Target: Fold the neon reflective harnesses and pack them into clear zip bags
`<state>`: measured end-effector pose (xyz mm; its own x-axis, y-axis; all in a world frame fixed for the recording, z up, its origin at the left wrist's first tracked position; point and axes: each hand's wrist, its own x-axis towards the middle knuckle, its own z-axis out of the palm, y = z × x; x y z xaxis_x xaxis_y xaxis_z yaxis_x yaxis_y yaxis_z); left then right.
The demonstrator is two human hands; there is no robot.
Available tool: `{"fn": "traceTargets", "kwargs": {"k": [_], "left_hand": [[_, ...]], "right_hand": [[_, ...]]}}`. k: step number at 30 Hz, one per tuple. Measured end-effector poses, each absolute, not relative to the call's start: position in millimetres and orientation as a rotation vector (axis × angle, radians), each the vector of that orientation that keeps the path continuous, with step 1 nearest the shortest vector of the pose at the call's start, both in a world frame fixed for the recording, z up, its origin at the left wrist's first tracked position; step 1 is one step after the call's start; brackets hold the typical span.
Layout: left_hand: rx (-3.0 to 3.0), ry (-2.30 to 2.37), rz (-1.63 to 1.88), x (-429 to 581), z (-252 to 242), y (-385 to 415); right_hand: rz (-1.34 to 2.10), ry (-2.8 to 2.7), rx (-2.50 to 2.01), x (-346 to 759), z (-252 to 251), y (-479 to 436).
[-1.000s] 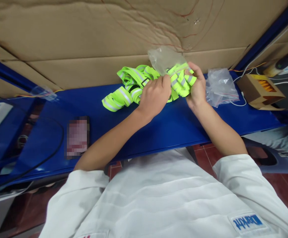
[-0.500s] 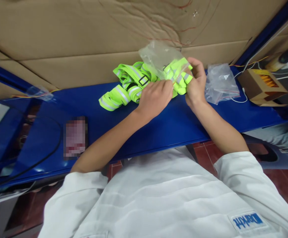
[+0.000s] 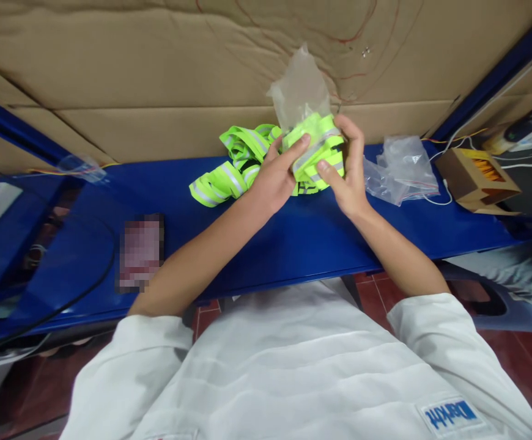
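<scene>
Basically, L hand (image 3: 273,178) + R hand (image 3: 352,186) clasp hi-vis reflective strap bundle (image 3: 317,146), clear plastic bag (image 3: 301,90) at far end; prob. light, soft; best grip: folded sides.

Setting: apparently a small workshop or packing station. You work at a glossy blue surface (image 3: 293,244), backed by creased brown cardboard sheeting (image 3: 156,61) and flanked by blue frame posts (image 3: 490,76); striped fluorescent yellow-green straps (image 3: 222,184), clear plastic bags (image 3: 406,171) and an open brown cardboard box (image 3: 461,174) occupy it, above red floor tiles (image 3: 376,299).
</scene>
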<state>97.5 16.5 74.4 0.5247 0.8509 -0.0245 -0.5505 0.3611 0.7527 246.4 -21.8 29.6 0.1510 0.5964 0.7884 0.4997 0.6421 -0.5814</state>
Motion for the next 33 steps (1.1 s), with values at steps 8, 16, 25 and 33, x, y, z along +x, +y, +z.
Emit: {"fn": "traceTargets", "kwargs": {"k": [8,16,25,33], "left_hand": [[0.903,0.325,0.781,99,55,24],[0.914,0.479,0.758,97,49,24],[1.005,0.566,0.795,99,43,14],[1.03,0.485,0.852,85,65,38]], "right_hand": [[0.136,-1.531,-1.039,266,28,-10],[0.282,-1.418,-1.032,271,18,1],[0.286,-1.325,-1.067,263,8,3],[0.449,-1.593,-0.951,279,33,-4]]}}
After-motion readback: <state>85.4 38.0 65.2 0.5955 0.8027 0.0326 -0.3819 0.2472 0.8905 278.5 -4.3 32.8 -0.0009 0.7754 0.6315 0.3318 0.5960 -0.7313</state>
